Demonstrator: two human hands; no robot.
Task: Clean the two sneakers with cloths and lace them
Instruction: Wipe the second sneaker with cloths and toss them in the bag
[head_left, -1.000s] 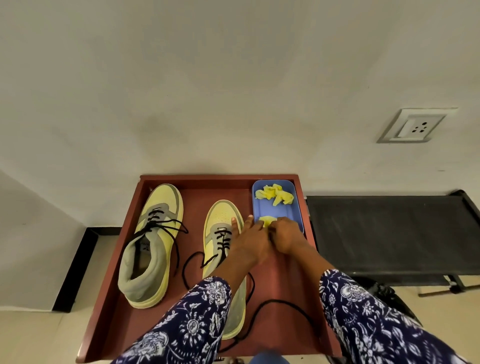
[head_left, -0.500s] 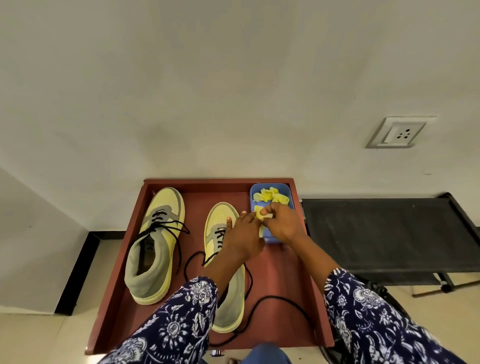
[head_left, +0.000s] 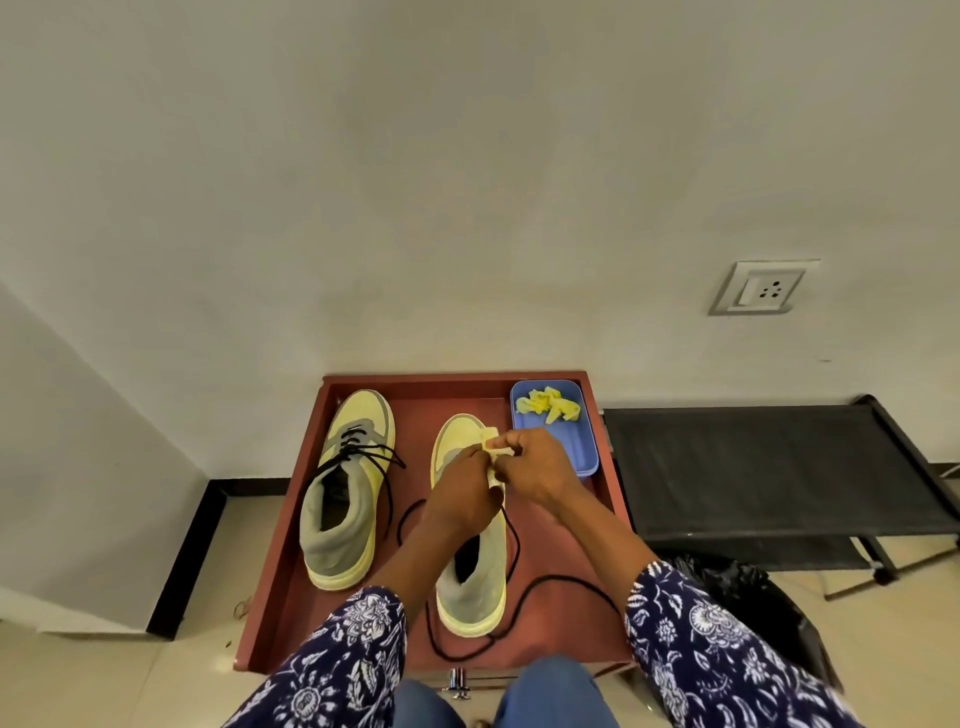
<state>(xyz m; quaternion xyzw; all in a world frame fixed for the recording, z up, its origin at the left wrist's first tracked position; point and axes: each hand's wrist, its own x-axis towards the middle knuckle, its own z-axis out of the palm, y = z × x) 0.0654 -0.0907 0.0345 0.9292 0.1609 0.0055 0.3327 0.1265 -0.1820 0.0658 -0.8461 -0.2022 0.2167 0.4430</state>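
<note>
Both hands meet at frame centre, left hand (head_left: 464, 491) and right hand (head_left: 535, 470) each pinching a small pale-yellow cloth (head_left: 491, 451) just above the half-laced yellow-and-grey sneaker (head_left: 471, 571) in the red-brown wooden tray (head_left: 291, 545). Cleaning step looks in hand; next move probably wiping the toe. Laced second yellow-and-grey sneaker (head_left: 345, 499) lies left; blue plastic dish (head_left: 576, 447) with spare yellow cloths (head_left: 548, 408) upper right.

Two sneakers (head_left: 348, 488) side by side on table (head_left: 561, 613), tray (head_left: 584, 447) right
</note>
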